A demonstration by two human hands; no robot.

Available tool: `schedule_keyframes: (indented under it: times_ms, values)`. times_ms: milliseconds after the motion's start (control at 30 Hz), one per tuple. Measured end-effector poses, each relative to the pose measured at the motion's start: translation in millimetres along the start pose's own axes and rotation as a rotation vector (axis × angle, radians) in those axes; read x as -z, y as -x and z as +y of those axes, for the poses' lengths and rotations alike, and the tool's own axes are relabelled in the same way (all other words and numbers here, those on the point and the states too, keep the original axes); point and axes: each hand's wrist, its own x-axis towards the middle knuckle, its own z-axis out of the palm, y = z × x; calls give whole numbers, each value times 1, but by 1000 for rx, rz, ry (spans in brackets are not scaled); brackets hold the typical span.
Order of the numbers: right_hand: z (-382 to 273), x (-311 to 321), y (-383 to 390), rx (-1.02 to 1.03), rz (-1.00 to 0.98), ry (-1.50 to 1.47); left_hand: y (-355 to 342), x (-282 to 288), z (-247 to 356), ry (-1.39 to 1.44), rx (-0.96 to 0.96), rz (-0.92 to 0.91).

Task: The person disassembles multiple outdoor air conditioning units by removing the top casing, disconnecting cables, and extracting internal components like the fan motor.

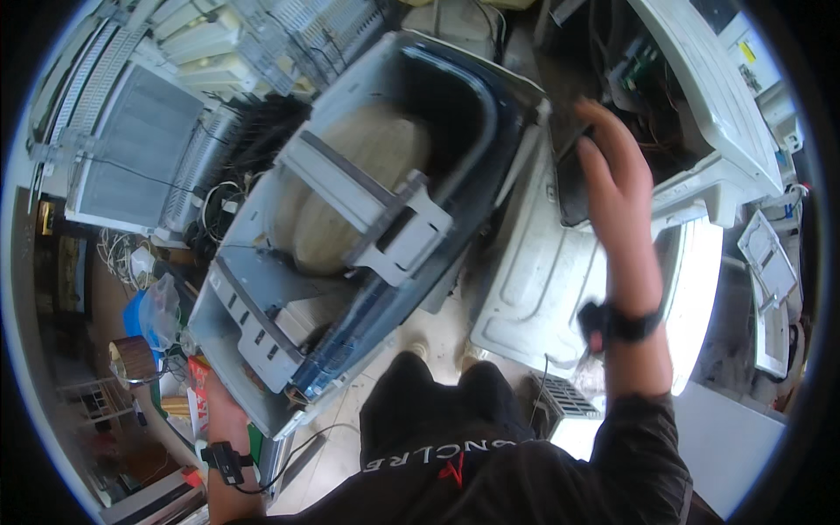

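Observation:
In front of me stands a tilted, open appliance housing (247, 210) with grey-blue inner walls. A blurred beige oval part (359, 136) sits inside it. Across its opening lies a grey metal bracket (346, 192), and a slotted grey plate (262, 341) crosses the near end. My left hand (226, 409) is against the housing's lower left side; its fingers are hidden. Over to the right, my right hand (619, 171) is raised, fingers curved and thumb apart, with nothing visible held. It is beside the opening of a white appliance casing (717, 162) with wires and a circuit board inside.
A white ribbed panel (534, 289) leans below my right hand. Grey radiator-like panels (136, 149) and tangled cables (229, 206) crowd the left. A vented box (564, 395) is by my legs. White frames (770, 258) stand at far right. Tiled floor (328, 464) shows below.

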Motion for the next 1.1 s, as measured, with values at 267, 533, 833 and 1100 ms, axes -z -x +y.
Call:
schedule_keyframes:
  times_ms: [267, 533, 833, 1100]
  values:
    - [15, -55, 143, -712, -742, -785, 24, -56, 2, -13, -140, -16]
    - [-4, -86, 136, -715, -783, -945, 12, -30, -11, 144, -35, -218]
    - [1, -107, 105, -924, -669, -1099, 14, -45, -25, 76, -246, -335]
    - [38, -167, 37, -934, -566, -925, 5, -117, -17, 234, -136, -100]
